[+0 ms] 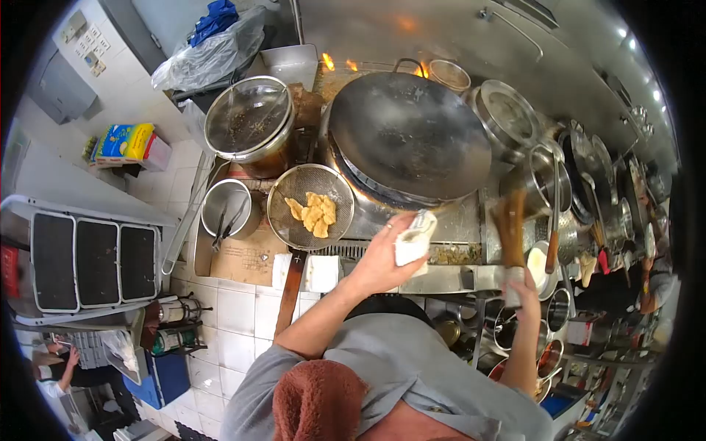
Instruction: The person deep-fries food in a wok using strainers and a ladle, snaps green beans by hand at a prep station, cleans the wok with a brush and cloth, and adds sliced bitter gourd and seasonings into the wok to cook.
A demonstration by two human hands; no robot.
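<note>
My left hand (386, 256) is closed on a folded white cloth (416, 239), just in front of the near rim of a large dark wok (412, 136). The wok sits tilted on the stove, its inside dark and bare. My right hand (523, 292) grips a bamboo wok brush (509, 228) by its pale bound end. The bristles point away from me and look blurred. Left of the wok, a wire strainer (283, 209) with a wooden handle (290, 290) holds golden fried pieces (315, 214).
Flames (328, 62) burn behind the wok. A pot topped with a strainer (248, 117) and a metal pot with tongs (231, 209) stand left. Metal pots (537, 176) and hanging ladles crowd the right. Another person's hand (72, 358) shows at lower left.
</note>
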